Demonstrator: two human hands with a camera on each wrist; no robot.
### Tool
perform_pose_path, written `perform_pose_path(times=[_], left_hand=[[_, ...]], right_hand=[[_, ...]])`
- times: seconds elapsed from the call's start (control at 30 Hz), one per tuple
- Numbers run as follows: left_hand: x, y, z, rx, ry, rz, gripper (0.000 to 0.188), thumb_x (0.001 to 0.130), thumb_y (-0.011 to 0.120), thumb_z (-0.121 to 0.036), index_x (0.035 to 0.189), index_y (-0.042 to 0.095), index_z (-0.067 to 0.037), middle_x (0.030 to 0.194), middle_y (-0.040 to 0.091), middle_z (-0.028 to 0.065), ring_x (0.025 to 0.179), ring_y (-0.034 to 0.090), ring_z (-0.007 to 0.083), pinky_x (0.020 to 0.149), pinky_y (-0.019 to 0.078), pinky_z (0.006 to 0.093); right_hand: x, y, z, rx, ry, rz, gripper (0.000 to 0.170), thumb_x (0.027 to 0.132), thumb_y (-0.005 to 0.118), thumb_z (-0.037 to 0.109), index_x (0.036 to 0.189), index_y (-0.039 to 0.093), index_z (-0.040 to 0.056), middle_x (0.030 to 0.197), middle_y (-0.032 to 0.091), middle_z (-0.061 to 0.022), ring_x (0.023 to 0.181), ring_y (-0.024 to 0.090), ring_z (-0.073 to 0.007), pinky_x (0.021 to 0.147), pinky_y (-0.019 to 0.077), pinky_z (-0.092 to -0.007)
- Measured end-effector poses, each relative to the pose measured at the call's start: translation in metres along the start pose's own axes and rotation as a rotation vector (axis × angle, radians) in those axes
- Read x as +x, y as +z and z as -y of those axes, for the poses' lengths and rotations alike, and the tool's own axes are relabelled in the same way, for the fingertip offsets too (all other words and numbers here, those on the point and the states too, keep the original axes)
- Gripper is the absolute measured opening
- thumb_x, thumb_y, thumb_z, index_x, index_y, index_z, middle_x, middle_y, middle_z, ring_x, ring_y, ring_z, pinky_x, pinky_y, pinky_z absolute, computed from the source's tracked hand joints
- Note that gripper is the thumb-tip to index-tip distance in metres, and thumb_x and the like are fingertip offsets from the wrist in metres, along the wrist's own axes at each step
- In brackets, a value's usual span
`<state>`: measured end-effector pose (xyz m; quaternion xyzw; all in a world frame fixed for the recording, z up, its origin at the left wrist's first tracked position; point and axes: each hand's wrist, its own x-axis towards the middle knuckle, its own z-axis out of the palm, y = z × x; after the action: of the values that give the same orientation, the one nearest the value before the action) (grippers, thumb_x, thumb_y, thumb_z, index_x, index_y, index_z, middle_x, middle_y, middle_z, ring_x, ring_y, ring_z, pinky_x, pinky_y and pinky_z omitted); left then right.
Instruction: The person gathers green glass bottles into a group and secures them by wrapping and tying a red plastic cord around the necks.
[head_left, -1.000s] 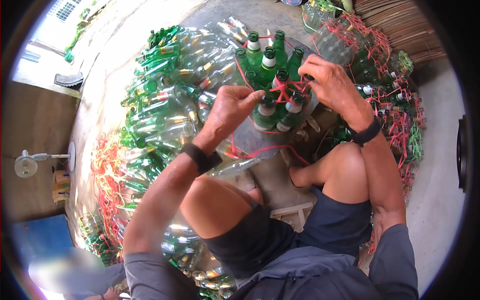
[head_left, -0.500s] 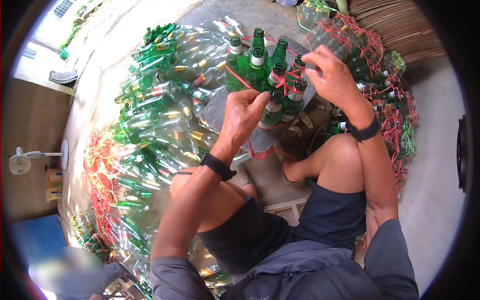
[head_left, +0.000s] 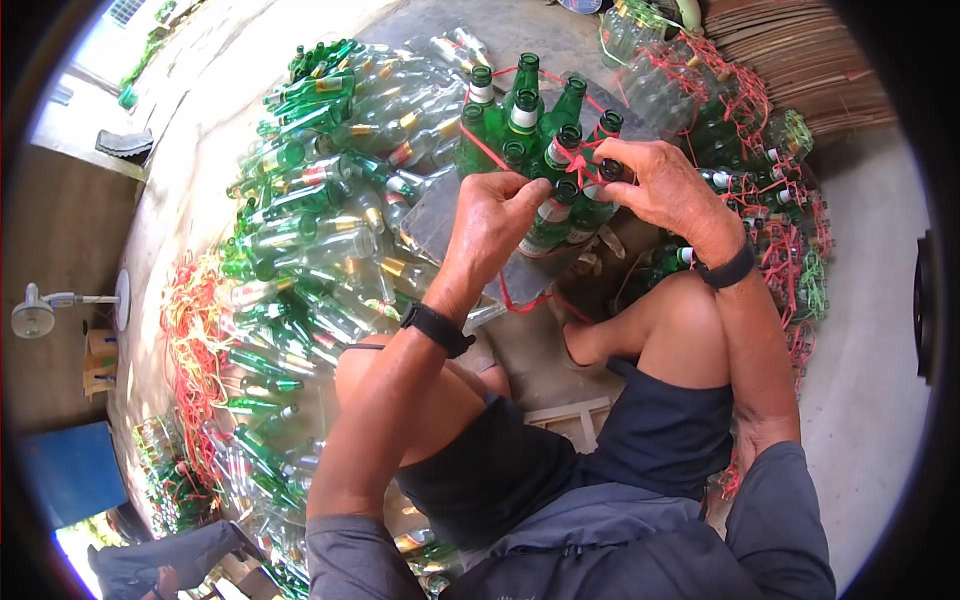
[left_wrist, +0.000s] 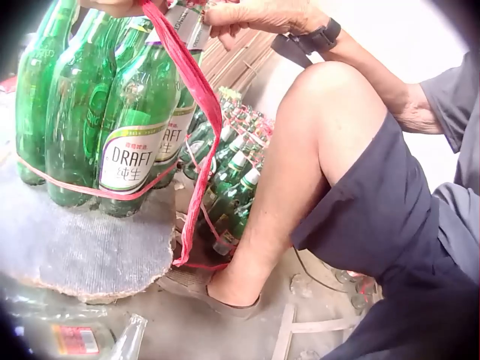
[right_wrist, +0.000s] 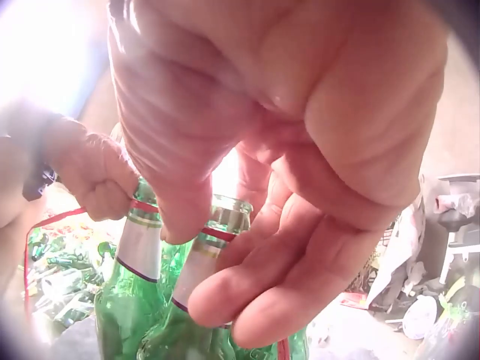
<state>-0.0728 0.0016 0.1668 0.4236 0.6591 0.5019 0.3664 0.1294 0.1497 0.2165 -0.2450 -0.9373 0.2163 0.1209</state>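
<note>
A tight cluster of green beer bottles (head_left: 524, 120) stands upright on a grey slab (head_left: 430, 228), with a red plastic strap around it. More of the strap (head_left: 577, 163) crosses between the near necks. My left hand (head_left: 497, 218) pinches the strap beside a front bottle's neck, and a length of strap (left_wrist: 208, 101) hangs below it in the left wrist view. Thumb and fingers of my right hand (head_left: 668, 190) curl around the neck of another front bottle (right_wrist: 227, 217), which has red strap around it. Lower bodies with "DRAFT" labels (left_wrist: 129, 156) show in the left wrist view.
Loose green and clear bottles (head_left: 330, 235) cover the floor on the left, beside a tangle of red and orange strap (head_left: 195, 345). Tied bottle bundles (head_left: 785, 240) stand on the right. A fan (head_left: 35, 315) and another person (head_left: 175, 552) are at far left.
My right hand first lifted off the near bottles, then came down and inward onto a front bottle neck. The left hand stays at its bottle neck as the cluster shifts slightly in view.
</note>
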Motion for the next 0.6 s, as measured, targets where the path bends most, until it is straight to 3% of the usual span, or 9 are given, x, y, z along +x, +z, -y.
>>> perform_pose_path(times=[0.23,0.37,0.43,0.6], left_hand=[[0.0,0.014,0.009,-0.064,0.028,-0.081,0.033,0.097,0.071,-0.023,0.082,0.076,0.006,0.067,0.058,-0.0061,0.062,0.047,0.0039,0.054,0.0361,0.0267],[-0.001,0.031,0.009,-0.136,0.017,-0.09,0.031,0.098,0.072,-0.021,0.085,0.077,0.006,0.068,0.06,-0.0058,0.063,0.049,0.0038,0.054,0.038,0.0261],[-0.001,0.044,0.006,-0.176,-0.005,-0.15,0.034,0.098,0.074,-0.021,0.085,0.075,0.01,0.061,0.061,0.001,0.06,0.05,0.0063,0.052,0.0425,0.0326],[0.002,0.075,0.001,-0.275,0.047,-0.214,0.03,0.1,0.071,-0.02,0.094,0.079,0.009,0.069,0.072,0.008,0.063,0.059,0.0081,0.057,0.049,0.0327]], right_hand=[[-0.001,0.006,-0.007,-0.149,-0.117,-0.103,0.038,0.082,0.083,0.019,0.116,0.069,0.0068,0.1,0.073,-0.0172,0.094,0.071,-0.0396,0.08,0.0557,-0.0483],[0.003,0.008,-0.025,-0.162,-0.143,-0.153,0.034,0.084,0.076,0.01,0.116,0.069,0.0086,0.102,0.073,-0.0166,0.096,0.07,-0.0406,0.082,0.0561,-0.0491],[0.004,0.004,-0.025,-0.165,-0.129,-0.169,0.034,0.083,0.07,0.003,0.117,0.069,0.0102,0.103,0.072,-0.0157,0.099,0.069,-0.0407,0.084,0.0562,-0.0492],[0.015,0.002,-0.042,-0.201,-0.131,-0.186,0.035,0.086,0.065,0.001,0.119,0.068,0.0107,0.106,0.07,-0.0151,0.102,0.068,-0.0415,0.085,0.0562,-0.0496]])
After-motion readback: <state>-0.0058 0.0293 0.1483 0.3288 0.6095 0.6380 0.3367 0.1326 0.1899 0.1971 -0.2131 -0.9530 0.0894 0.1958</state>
